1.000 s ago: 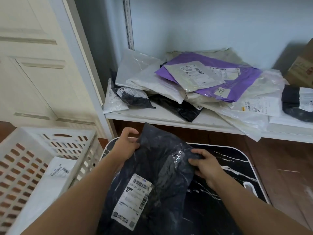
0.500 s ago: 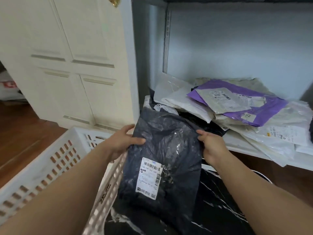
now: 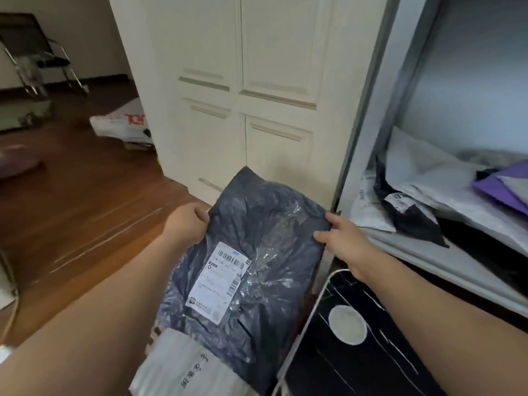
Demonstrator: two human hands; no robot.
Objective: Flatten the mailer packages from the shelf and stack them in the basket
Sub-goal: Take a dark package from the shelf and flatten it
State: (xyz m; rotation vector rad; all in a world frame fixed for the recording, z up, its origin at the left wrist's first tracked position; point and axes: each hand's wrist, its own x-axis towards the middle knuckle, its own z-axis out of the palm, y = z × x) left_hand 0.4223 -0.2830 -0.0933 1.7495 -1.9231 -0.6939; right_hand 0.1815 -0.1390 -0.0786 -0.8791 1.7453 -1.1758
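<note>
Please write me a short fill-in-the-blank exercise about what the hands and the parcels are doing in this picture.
1. Both the left hand and the right hand grip the dark grey mailer by its ____ edges.
2. The shipping label on that mailer is ____ in colour.
3. On the shelf at the right lies a ____ mailer among white ones.

Missing words: side; white; purple

Two hands counted: left hand [image 3: 187,224], right hand [image 3: 341,241]. One dark mailer [image 3: 245,270] held between them, one white shipping label [image 3: 218,282] on it. One white mailer [image 3: 183,364] seen beneath. On shelf [image 3: 445,261]: perhaps five mailers made out, pile cut off by frame edge. One folding chair [image 3: 34,50] in background.
</note>
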